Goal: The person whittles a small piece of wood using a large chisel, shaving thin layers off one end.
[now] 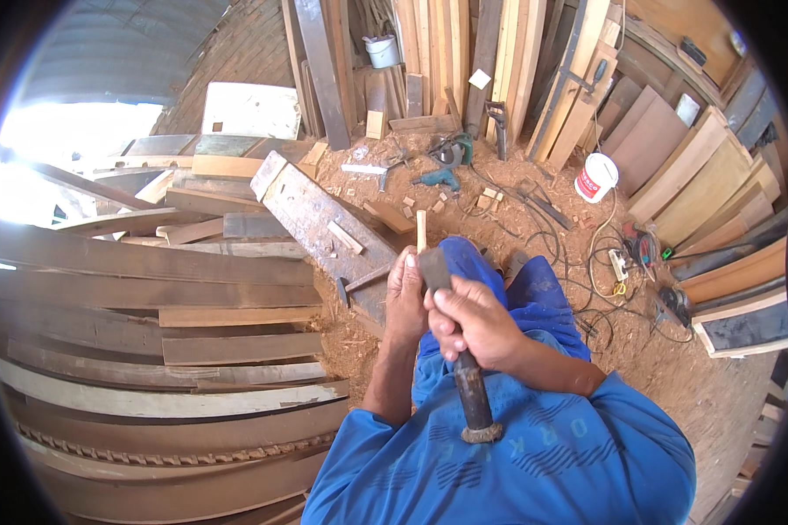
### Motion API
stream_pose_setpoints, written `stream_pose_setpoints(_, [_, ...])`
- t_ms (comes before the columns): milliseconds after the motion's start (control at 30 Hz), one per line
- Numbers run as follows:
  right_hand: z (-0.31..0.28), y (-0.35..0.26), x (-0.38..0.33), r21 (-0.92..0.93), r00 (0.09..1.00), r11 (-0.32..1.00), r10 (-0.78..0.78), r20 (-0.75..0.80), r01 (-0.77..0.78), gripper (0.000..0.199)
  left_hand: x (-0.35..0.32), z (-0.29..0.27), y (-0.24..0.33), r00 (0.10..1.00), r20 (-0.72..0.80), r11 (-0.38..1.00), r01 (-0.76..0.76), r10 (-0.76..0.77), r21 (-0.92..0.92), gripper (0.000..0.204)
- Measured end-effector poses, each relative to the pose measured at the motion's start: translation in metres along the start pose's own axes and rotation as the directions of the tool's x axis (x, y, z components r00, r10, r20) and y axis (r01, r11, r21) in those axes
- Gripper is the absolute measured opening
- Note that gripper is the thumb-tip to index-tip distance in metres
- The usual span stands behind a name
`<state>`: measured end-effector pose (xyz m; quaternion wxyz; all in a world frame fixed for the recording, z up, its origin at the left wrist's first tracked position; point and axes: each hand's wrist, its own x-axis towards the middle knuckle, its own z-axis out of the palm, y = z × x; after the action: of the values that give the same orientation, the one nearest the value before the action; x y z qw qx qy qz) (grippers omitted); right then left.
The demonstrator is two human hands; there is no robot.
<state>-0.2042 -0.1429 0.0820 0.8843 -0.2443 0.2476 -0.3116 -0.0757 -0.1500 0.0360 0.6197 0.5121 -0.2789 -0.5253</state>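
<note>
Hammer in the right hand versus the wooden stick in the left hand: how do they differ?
The hammer is dark metal with a rusty handle; the wooden stick is pale, bare wood. The hammer is thicker and longer in view, while the stick is thin and shows only a short end above the left hand. The right hand grips the hammer mid-handle; the left hand holds the stick upright. Both are held over the person's lap.

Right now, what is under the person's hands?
Under the left hand and the right hand, which grips a dark chisel, you see blue trousers and sawdust floor. The small wood stick is hidden below the left hand's grip.
</note>
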Motion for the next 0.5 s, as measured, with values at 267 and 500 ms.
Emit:
stream_pose_setpoints(267, [-0.003, 0.013, -0.014, -0.104, 1.000, 0.994, 0.010, -0.003, -0.010, 0.019, -0.010, -0.020, -0.009, 0.966, 0.253, 0.975, -0.108, 0.057, 0.193, 0.031])
stream_pose_setpoints(500, [0.009, -0.028, -0.051, -0.264, 0.934, 0.902, -0.358, -0.015, 0.341, 0.021, -0.083, -0.025, -0.055, 0.926, 0.375, 0.908, -0.117, -0.047, 0.402, 0.034])
